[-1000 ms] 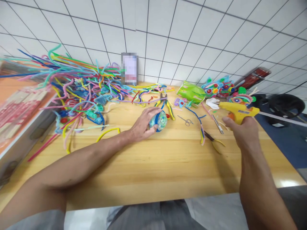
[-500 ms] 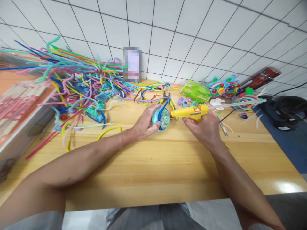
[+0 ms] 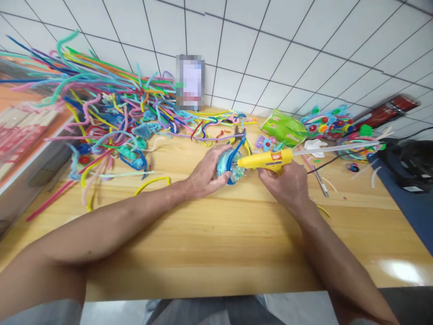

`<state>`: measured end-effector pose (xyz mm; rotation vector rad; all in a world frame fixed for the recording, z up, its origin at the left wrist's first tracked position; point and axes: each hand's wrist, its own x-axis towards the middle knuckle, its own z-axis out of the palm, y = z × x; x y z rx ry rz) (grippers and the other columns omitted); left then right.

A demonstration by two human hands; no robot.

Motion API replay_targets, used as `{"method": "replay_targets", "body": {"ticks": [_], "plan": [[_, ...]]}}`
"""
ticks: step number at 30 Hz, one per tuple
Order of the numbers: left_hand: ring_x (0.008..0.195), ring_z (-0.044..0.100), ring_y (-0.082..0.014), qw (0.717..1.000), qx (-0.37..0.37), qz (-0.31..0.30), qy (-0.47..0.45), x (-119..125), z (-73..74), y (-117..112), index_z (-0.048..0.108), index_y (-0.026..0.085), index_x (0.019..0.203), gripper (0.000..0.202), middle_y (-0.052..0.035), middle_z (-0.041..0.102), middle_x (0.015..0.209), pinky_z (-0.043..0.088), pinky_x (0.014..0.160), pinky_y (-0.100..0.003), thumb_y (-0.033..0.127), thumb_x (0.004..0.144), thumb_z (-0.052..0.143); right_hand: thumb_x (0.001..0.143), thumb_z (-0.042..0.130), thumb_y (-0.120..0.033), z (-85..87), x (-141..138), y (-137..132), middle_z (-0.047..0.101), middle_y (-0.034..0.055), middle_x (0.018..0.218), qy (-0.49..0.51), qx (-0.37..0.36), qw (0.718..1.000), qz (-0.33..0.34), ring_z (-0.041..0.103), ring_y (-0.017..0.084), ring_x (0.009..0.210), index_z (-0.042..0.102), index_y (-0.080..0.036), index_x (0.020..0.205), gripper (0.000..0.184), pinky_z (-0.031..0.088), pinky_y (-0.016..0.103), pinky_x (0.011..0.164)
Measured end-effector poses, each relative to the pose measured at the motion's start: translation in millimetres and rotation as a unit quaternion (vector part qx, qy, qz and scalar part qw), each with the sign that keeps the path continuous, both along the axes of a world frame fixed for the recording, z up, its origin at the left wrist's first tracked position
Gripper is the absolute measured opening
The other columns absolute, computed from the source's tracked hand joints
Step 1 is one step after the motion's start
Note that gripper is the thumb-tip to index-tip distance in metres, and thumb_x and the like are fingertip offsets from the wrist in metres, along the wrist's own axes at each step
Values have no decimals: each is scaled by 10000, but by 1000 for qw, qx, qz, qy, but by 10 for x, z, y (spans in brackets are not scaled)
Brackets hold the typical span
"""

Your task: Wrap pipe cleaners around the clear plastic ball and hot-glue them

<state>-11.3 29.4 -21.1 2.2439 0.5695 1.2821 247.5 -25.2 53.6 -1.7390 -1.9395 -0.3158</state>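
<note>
My left hand [image 3: 206, 171] is closed around a small round craft piece [image 3: 230, 166] wound from blue and teal pipe cleaner, tilted up on the wooden table [image 3: 216, 243]. My right hand [image 3: 287, 183] grips a yellow hot glue gun [image 3: 267, 160]. Its nozzle points left and touches the craft piece. A clear glue stick [image 3: 338, 148] juts out of the gun's back to the right.
A big tangle of coloured pipe cleaners [image 3: 101, 117] fills the table's left and back. Pliers [image 3: 241, 135], a green packet [image 3: 283, 127], finished colourful craft pieces [image 3: 326, 124] and a black cord lie at the back right. A box [image 3: 27, 140] stands at left.
My right hand brought the glue gun from the right side of the table over to the craft piece. The nozzle now meets it. My left hand tilted the piece up slightly.
</note>
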Motion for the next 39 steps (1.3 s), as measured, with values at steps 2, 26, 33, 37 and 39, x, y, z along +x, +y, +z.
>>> {"method": "replay_targets", "body": {"ticks": [2, 26, 33, 37, 39], "plan": [[1545, 513, -382, 1000, -3, 1, -3, 6, 3, -6, 341, 232, 1681, 717, -206, 518, 1625, 433, 1304, -603, 465, 1069, 634, 803, 638, -385, -17, 15, -4, 608, 36, 614, 0, 5, 1000, 1, 603, 234, 604, 586, -257, 676, 187, 407, 340, 591], [1559, 499, -374, 1000, 8, -3, 6, -17, 8, 18, 363, 246, 1668, 671, -204, 521, 1620, 429, 1309, -615, 457, 1083, 615, 781, 567, -312, -60, 60, 2, 556, 31, 592, -30, 35, 999, 6, 573, 223, 586, 498, -264, 650, 155, 379, 333, 585], [1551, 510, -363, 1000, 20, -1, 2, -6, 3, 29, 379, 235, 1650, 646, -207, 533, 1605, 438, 1304, -603, 434, 1085, 618, 784, 592, -296, -54, 51, -4, 581, 31, 629, -26, 6, 1000, 5, 598, 227, 608, 522, -256, 689, 125, 391, 332, 607], [1553, 508, -355, 1000, 22, 1, 6, -8, 1, 27, 377, 237, 1650, 645, -204, 532, 1611, 442, 1303, -599, 451, 1089, 613, 785, 585, -297, -60, 64, 10, 605, 45, 645, -28, 22, 999, 6, 622, 241, 645, 524, -254, 688, 122, 423, 338, 626], [1556, 505, -350, 1000, 21, 2, 8, -12, 1, 25, 378, 236, 1650, 640, -201, 532, 1613, 442, 1306, -594, 454, 1093, 606, 781, 586, -297, -63, 72, 17, 610, 47, 651, -29, 29, 999, 10, 627, 244, 657, 535, -252, 702, 105, 436, 340, 634]]}}
